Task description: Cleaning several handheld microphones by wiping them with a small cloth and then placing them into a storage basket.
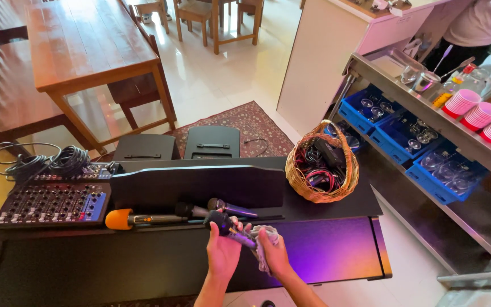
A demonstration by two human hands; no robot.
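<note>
Left hand [223, 250] wraps the mic [229, 227], tilting it up so the right hand [274, 253], clutching a cloth [262, 241], reaches its barrel.

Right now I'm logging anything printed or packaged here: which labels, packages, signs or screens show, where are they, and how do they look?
No screens or signs show.
Audio mixer: left on the black top, dark panel with a blue patch and tiny markings, too small to tell.
Pink cup stacks: on the steel counter at right, round, pink and white.
Blue crates: under that counter, rectangular, holding glasses.
Microphone: in the left hand, no label visible.
</note>
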